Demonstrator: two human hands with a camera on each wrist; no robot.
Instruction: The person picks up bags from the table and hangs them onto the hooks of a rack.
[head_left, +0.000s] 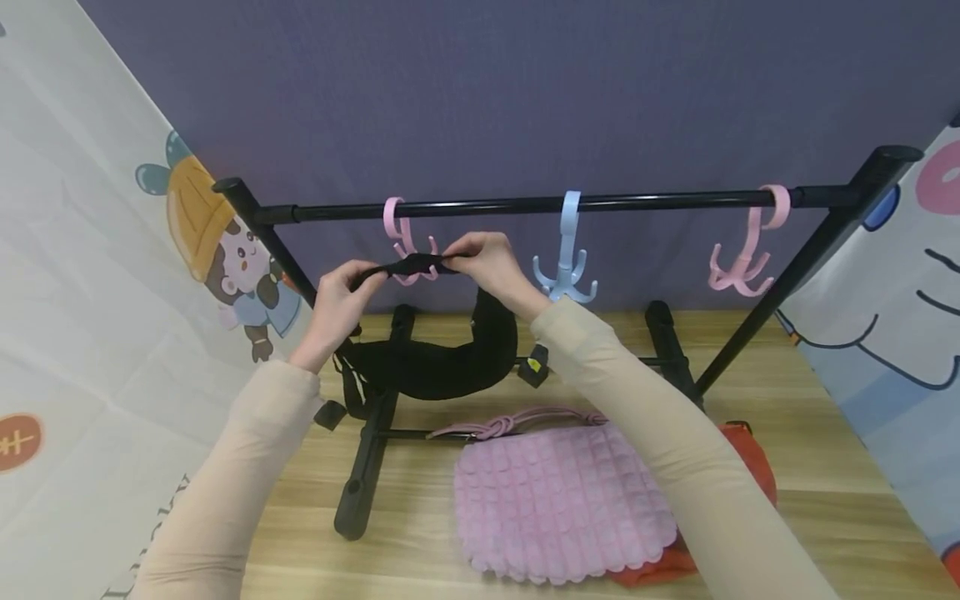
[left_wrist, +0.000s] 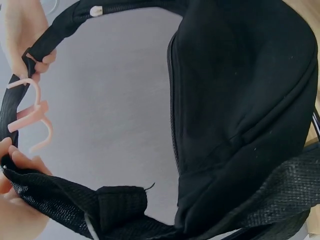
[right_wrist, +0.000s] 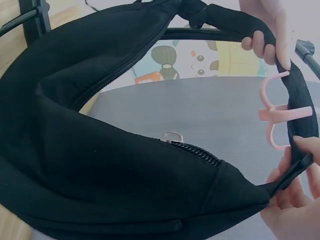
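Observation:
A black crossbody bag (head_left: pixel 442 375) hangs in a loop below both hands, its zipper edge facing inward in the wrist views. My left hand (head_left: pixel 336 304) pinches the left part of its strap (head_left: pixel 414 264) between thumb and fingers. On the other side, my right hand (head_left: pixel 491 262) pinches the same strap. Between the hands, the strap lies across the prongs of a pink multi-prong hook (head_left: pixel 392 218), which hangs on the rack's bar. In the right wrist view the pink prongs (right_wrist: pixel 280 115) curve inside the strap loop, against the strap.
The black rack (head_left: pixel 480 206) also carries a blue hook (head_left: pixel 567 267) in the middle and another pink hook (head_left: pixel 746 250) at the right. A pink quilted bag (head_left: pixel 562 500) lies on the wooden floor, partly over a red-orange item (head_left: pixel 753 462).

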